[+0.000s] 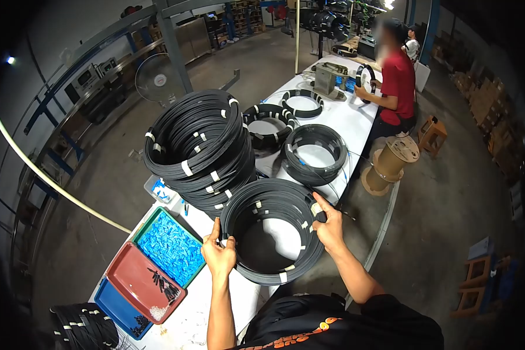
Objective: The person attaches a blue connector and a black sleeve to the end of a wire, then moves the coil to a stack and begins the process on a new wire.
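Note:
In front of me a stack of black cable coils (pixel 274 192), bound with white tape, stands on the white table. My left hand (pixel 219 256) grips the top coil at its left side, index finger stretched along the outside and thumb over the rim. On the right side of the same coil, my right hand (pixel 329 227) holds the rim beside a piece of white tape, with its index finger pointing forward. A taller, leaning stack of taped black coils (pixel 198 151) rises just beyond my left hand. Farther along the table lies another cable coil stack (pixel 315 175).
Left of my hands are a green tray (pixel 139 233) of blue connectors, a red tray (pixel 128 280) and a blue tray (pixel 108 300). A co-worker in red (pixel 398 81) handles a coil near a metal machine (pixel 328 81). A cable spool (pixel 394 157) stands right of the table.

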`<act>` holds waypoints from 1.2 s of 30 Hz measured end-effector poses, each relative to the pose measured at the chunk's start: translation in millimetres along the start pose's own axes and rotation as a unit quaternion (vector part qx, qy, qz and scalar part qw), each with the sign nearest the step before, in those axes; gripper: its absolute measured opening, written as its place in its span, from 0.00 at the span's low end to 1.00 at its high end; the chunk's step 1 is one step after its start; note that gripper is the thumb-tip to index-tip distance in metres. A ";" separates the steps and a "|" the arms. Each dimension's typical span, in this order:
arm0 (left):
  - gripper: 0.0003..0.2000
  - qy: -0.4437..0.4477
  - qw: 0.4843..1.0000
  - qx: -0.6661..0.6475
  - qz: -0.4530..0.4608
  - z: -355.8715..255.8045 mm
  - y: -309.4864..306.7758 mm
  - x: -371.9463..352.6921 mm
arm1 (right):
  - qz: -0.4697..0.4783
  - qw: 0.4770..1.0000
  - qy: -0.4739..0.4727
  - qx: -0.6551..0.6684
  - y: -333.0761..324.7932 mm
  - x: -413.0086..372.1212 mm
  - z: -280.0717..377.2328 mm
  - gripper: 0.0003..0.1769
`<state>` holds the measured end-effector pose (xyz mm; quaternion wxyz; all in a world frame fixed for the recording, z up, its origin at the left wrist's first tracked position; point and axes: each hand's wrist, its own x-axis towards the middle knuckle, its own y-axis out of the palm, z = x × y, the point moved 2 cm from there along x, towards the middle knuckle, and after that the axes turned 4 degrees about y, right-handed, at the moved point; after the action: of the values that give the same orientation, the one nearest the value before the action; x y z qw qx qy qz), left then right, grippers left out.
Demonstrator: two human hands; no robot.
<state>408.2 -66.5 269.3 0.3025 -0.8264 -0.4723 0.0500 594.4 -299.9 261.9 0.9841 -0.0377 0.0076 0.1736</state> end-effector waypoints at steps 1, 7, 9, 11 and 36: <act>0.33 0.010 1.000 0.001 -0.004 2.2 2.6 -0.1 | 0.003 1.000 0.000 0.000 0.1 2.3 -1.8 0.46; 0.33 -0.020 1.000 -0.004 0.009 6.3 6.8 -0.7 | 0.007 0.999 -0.027 -0.030 1.4 9.8 -7.8 0.46; 0.34 -0.029 0.999 -0.005 0.014 7.7 7.3 -0.2 | 0.011 0.998 -0.031 -0.047 2.0 11.9 -11.8 0.45; 0.34 -0.017 1.000 -0.012 0.010 4.4 6.8 -0.5 | 0.010 0.998 -0.036 -0.055 2.2 12.7 -10.7 0.45; 0.34 0.005 0.995 -0.076 0.066 17.3 4.9 11.5 | -0.008 0.994 -0.043 -0.104 6.0 13.3 -12.7 0.46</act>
<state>411.9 -51.2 254.9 0.2377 -0.8764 -0.4178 0.0293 604.8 -290.6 248.5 0.9757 -0.1320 -0.0527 0.1669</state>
